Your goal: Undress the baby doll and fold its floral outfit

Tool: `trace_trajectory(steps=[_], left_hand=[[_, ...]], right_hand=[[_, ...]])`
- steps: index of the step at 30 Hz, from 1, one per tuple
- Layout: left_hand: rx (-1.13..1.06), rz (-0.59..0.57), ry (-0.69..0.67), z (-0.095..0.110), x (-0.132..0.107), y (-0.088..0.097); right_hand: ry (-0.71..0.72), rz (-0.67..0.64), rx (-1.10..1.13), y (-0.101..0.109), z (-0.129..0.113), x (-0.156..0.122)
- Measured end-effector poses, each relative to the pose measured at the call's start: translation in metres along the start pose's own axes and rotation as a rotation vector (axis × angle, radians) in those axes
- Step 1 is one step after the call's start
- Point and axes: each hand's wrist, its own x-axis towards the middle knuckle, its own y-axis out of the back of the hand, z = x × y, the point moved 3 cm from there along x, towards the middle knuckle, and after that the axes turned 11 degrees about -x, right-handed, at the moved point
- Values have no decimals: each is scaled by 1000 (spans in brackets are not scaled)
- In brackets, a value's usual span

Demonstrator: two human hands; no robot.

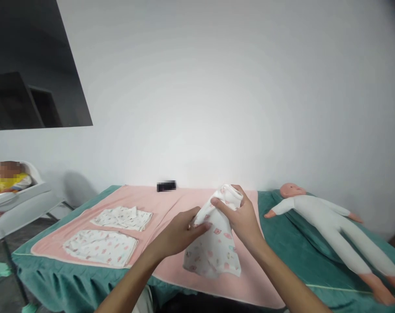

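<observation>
Both hands hold up a small white baby garment (216,248) printed with pink figures, above the pink mat (171,204). My right hand (239,217) grips its bunched top edge, fingers closed around the cloth. My left hand (180,232) pinches the garment's left side a little lower. The cloth hangs down from both hands, its lower hem near the mat.
Two folded printed garments (123,217) (101,247) lie on the mat's left part. A baby doll in a white suit (334,226) lies on the teal cover (282,243) at right. A small dark object (166,186) sits by the wall. A white baby chair (18,195) stands far left.
</observation>
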Motion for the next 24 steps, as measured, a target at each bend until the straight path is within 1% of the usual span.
trace_trajectory(steps=[3,6,7,8,11,12,13,14,16,18,20,22,24], left_hand=[[95,128,-61,6,12,-1],[114,182,-107,8,18,-4],[114,188,-114,8,18,-4],[112,195,-116,6,17,-3],[118,224,-89,-1,14,5],[133,236,-78,-5,13,11],[158,252,-71,-11,10,18],[192,277,-62,-18,7,27],[270,361,-20,-39,-4,48],[327,498,54,-68,-22,72],[318,661,150,-102,-47,95],[246,803,253,-136,-75,118],[167,916,343,-165,-104,143]], right_hand=[[-14,-10,-8,-7,-3,-3],[-16,-95,11,-7,2,-11],[-17,-163,16,-6,7,-14],[-31,-272,21,-5,15,-17],[-168,-746,-7,-9,48,-27],[-216,-877,-21,-11,60,-30],[-248,-964,-31,-14,70,-31],[-263,-1008,-32,-18,79,-31],[-266,-1028,-3,-30,92,-27],[-287,-1059,28,-52,101,-20],[-323,-1107,33,-84,109,-14],[-360,-1164,21,-127,116,-7],[-377,-1226,20,-181,121,-1]])
